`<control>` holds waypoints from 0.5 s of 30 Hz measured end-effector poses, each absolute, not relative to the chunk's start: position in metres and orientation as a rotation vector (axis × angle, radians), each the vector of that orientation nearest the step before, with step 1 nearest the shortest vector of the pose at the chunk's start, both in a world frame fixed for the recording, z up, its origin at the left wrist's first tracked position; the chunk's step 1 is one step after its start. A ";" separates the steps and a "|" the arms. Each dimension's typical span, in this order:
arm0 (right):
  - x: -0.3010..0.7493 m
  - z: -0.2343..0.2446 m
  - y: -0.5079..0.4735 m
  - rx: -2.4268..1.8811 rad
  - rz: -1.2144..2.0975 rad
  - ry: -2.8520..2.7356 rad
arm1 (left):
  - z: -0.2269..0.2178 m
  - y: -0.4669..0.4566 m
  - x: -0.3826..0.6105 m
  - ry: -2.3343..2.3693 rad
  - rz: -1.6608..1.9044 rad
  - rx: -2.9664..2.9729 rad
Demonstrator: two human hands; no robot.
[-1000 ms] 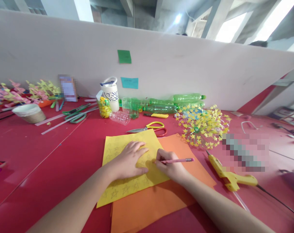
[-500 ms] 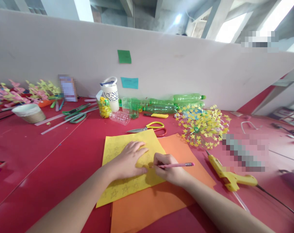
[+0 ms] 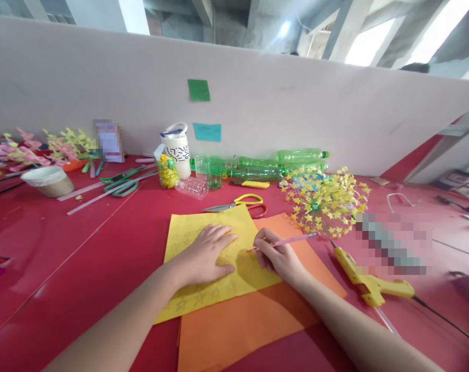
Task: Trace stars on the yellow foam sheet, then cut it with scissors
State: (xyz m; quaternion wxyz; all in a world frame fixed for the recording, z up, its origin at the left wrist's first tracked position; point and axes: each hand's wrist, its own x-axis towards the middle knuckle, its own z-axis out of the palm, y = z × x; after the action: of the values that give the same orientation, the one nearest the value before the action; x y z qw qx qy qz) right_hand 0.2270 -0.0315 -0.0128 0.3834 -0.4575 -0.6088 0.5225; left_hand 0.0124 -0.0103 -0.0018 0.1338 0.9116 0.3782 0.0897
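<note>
A yellow sheet (image 3: pixel 242 232) with several pencil-drawn stars lies on top of orange sheets (image 3: pixel 227 330) on the red table. My left hand (image 3: pixel 207 256) rests flat on the yellow sheet, fingers spread, covering part of the drawn stars. To the right of it, my right hand (image 3: pixel 277 253) grips a pink pencil (image 3: pixel 296 239) between thumb and fingers. The pencil's tip points left over the yellow sheet; whether it touches the paper I cannot tell. Just beyond the sheet's far edge lie scissors (image 3: pixel 238 203) with yellow and red handles.
A yellow glue gun (image 3: pixel 368 281) with a cord lies at right, near a bunch of yellow star decorations (image 3: pixel 319 201). Green plastic bottles (image 3: pixel 258 172), a yellow box cutter (image 3: pixel 253 184) and a white tumbler (image 3: pixel 178 150) line the back. Green-handled scissors (image 3: pixel 122 187) lie at left.
My right hand has shifted a little right and away from me, and the pencil now tilts up more toward its eraser end. My left hand stays almost in place.
</note>
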 end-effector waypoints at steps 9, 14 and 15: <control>0.222 -0.010 -0.046 -1.159 1.319 -1.770 | 0.004 -0.010 0.010 1.102 0.220 2.631; 0.230 -0.011 -0.030 -1.437 0.707 -1.780 | 0.007 -0.014 0.012 1.096 0.231 2.635; 0.233 -0.012 -0.026 -1.464 0.538 -1.833 | 0.007 -0.016 0.014 1.080 0.228 2.639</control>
State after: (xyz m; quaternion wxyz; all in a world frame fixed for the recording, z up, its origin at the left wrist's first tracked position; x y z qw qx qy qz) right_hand 0.2325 -0.0259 -0.0115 0.3591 -0.5677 -0.7108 0.2085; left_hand 0.0136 -0.0159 0.0072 0.1400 0.9135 0.3738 0.0790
